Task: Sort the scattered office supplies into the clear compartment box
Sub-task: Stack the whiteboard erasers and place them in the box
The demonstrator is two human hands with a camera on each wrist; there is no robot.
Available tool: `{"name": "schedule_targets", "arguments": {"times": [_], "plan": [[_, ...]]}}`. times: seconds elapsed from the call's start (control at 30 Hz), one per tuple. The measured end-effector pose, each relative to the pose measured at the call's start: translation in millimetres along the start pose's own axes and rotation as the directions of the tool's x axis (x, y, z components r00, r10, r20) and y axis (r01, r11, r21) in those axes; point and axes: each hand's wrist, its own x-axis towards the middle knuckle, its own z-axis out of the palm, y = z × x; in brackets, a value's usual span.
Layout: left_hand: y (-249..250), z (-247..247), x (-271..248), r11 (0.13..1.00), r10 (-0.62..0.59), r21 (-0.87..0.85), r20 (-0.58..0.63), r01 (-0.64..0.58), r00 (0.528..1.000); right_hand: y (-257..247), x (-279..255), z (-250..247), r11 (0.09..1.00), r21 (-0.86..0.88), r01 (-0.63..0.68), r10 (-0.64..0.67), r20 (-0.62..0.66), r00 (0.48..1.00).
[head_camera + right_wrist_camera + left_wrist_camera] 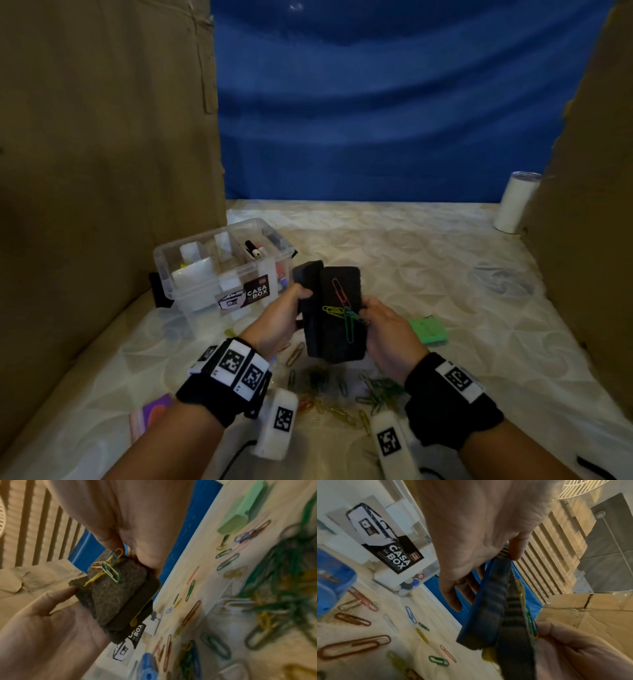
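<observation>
I hold two black felt eraser blocks upright over the table, side by side. My left hand grips the left block from its left side. Several coloured paper clips cling to the felt face of the right block. My right hand pinches that clump of clips at the block's right edge. The clear compartment box stands open behind and to the left, with markers and white items in its sections. Many loose clips lie on the table under my wrists.
A green block lies to the right of my hands. A white tumbler stands at the far right. Cardboard walls close in both sides. A blue item lies near the box, and a purple item lies at the near left.
</observation>
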Motion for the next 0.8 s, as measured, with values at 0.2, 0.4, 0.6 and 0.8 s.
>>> {"name": "schedule_targets", "arguments": {"times": [0.2,0.4,0.6,0.8], "plan": [[-3.8,0.7,-6.0,0.997,-0.048,-0.050,0.121,0.055,0.991,-7.9,3.3,8.8,1.000,0.027,-0.013,0.012,0.039,0.999],[-7.1,0.5,-11.4,0.994,-0.061,-0.077,0.221,0.079,0.973,-0.7,3.8,9.2,0.999,-0.046,-0.009,0.011,0.042,0.999],[-16.8,6.6,-14.5,0.980,-0.052,-0.180,0.167,0.082,0.985,-3.7,5.7,3.5,0.992,-0.122,0.015,-0.011,0.026,1.000],[-25.8,9.4,-9.4,0.988,-0.047,-0.142,0.077,0.057,0.996,-7.7,-2.5,4.6,0.450,-0.792,0.412,-0.411,0.226,0.883]]}}
